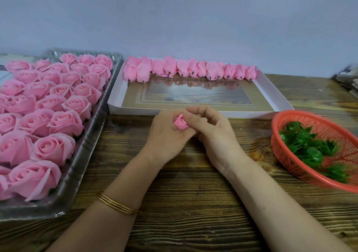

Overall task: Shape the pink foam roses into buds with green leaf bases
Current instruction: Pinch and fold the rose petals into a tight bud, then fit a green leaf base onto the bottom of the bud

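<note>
1. Scanning the table [184, 193], we see a clear tray [96, 129] on the left, packed with open pink roses [58, 123], near our left forearm.
2. A white box lid [135, 112] lies just behind the hands. A row of finished buds [191, 69] lines its far wall, stubs pointing toward us.
3. An orange basket [276, 127] on the right holds green leaf bases [310, 147], well apart from the hands.
4. At the far right edge there is blurred clutter [346, 83]; we cannot tell what it is.
5. Gold bangles [118, 206] sit on our left wrist.
6. Both hands meet above the table in front of the box lid, touching each other.
7. Our left hand [164, 135] has its fingers [174, 114] curled round one small pink bud [181, 123], petal spiral facing up.
8. Our right hand [213, 133] pinches the bud's right side between thumb and forefinger, with the other fingers [214, 116] curled in.
9. The bud's underside is hidden inside the hands, so we cannot tell whether a leaf base is fitted.
</note>
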Motion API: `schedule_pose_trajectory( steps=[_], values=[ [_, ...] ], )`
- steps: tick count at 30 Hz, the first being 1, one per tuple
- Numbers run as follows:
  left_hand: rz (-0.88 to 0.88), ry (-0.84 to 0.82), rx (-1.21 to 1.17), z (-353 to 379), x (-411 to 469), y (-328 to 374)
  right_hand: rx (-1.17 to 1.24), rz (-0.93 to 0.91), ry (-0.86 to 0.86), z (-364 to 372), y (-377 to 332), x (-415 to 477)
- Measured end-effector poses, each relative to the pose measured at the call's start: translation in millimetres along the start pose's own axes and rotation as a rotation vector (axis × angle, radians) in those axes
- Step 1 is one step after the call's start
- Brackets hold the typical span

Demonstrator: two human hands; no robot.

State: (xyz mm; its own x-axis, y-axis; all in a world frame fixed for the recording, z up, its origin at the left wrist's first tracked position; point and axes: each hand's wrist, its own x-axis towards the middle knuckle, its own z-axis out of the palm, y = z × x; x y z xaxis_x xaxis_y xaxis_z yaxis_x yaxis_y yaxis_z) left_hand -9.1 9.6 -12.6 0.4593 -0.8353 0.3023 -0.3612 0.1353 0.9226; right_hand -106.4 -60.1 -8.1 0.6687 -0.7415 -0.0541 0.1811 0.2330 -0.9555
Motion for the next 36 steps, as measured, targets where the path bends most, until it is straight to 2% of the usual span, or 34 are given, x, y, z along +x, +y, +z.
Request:
schedule_pose_trajectory(
  steps=[5, 8, 16, 22, 26, 30, 33, 36],
  values=[
    [0.037, -0.028, 0.075, 1, 0, 0, 0.008, -0.016, -0.039, -2, -2, 0],
    [0.013, -0.026, 0.036, 3, 0, -4, -0.005, -0.027, -0.053, -4, -3, 0],
    [-0.078, 0.028, -0.036, 5, 3, -3, -0.119, -0.058, 0.038, -4, -8, 0],
    [-0.173, 0.095, -0.202, 7, 6, 0, -0.175, -0.173, 0.157, -7, -21, 1],
    [-0.27, 0.123, -0.271, 4, 8, 1, -0.284, -0.299, 0.261, -19, -36, 4],
    [-0.279, 0.131, -0.287, 4, 8, 2, -0.457, -0.395, 0.384, -44, -58, 6],
    [-0.282, 0.108, -0.289, 4, 7, 4, -0.575, -0.42, 0.499, -66, -71, 6],
    [-0.293, 0.111, -0.285, 4, 7, 4, -0.704, -0.371, 0.571, -87, -79, 6]
  ],
)
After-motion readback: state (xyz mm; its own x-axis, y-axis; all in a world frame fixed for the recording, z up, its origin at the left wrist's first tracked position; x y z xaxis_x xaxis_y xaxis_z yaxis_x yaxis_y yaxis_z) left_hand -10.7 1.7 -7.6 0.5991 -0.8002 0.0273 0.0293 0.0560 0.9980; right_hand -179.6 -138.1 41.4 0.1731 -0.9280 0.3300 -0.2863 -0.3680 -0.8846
